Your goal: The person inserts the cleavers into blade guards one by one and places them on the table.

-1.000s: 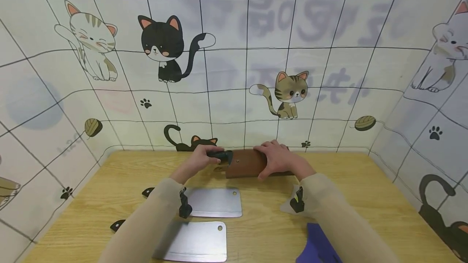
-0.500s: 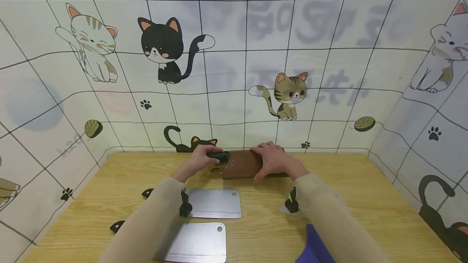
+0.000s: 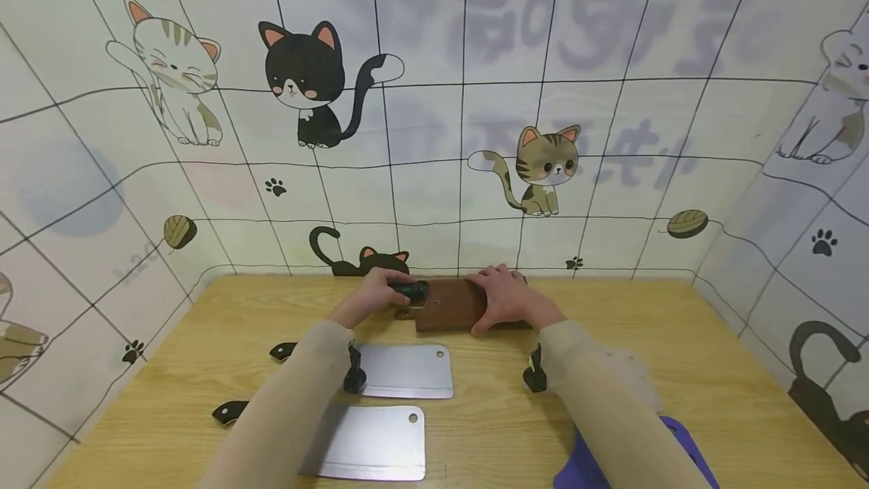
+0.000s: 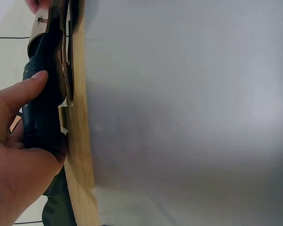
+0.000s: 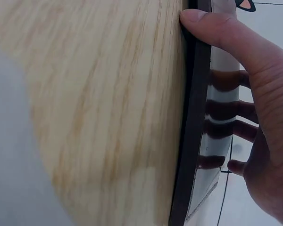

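Observation:
At the back of the table, my left hand (image 3: 372,296) grips a black handle (image 3: 413,291). The handle sticks out of the left end of a brown leather-like sheath (image 3: 448,306); whatever blade it has is hidden inside. In the left wrist view, the thumb presses along the handle (image 4: 40,115). Over the sheath's right part lies my right hand (image 3: 505,299), its thumb at the near edge and its fingers reaching across. The right wrist view shows the thumb on the dark edge (image 5: 195,94) and the fingers spread along the shiny face (image 5: 219,108).
Two cleavers lie left of centre, their blades (image 3: 407,372) (image 3: 373,444) pointing right and black handles partly behind my left sleeve. At the right, a purple-blue object (image 3: 584,466) and a pale translucent piece (image 3: 634,376) lie partly under my right sleeve. A cat-print cloth wall (image 3: 428,195) stands behind.
Both hands, the handle and the sheath have shifted slightly left together. The handle stays at the sheath's mouth in the left hand's grip. The head view has turned a little.

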Demonstrator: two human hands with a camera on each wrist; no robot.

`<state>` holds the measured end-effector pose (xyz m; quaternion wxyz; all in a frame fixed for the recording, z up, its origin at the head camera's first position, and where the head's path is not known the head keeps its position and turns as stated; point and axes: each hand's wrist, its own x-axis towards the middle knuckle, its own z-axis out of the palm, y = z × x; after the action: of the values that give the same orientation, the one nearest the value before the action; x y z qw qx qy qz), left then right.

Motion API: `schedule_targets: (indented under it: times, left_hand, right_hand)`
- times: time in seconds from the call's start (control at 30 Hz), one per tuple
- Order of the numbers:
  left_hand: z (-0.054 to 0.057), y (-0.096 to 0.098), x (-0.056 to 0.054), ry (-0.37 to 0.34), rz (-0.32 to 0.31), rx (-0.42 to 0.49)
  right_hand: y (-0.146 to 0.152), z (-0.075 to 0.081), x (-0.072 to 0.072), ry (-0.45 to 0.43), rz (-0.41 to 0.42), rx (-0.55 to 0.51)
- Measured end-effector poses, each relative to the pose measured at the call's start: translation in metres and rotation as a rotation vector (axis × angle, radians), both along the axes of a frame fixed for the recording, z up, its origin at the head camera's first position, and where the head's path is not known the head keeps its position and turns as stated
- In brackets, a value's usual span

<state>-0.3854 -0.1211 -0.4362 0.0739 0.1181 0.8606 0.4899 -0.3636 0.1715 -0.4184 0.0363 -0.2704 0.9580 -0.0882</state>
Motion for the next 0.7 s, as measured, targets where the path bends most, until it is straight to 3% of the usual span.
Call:
schedule_targets:
  times: [0.33,0.5,0.7]
  left_hand:
    - [0.002,0.008,-0.006,-0.013,-0.02,-0.036]
    - [0.006,0.002,0.001,0.021,-0.032,-0.066]
    - [0.015,-0.025,0.014,0.122,-0.069,-0.094]
  right_hand:
    - [0.007,-0.004,-0.002,-0.065,-0.033,-0.037]
    - [0.01,-0.003,0.002,-0.06,-0.003,-0.026]
    - [0.023,0.004,0.011,-0.018,0.067,-0.134]
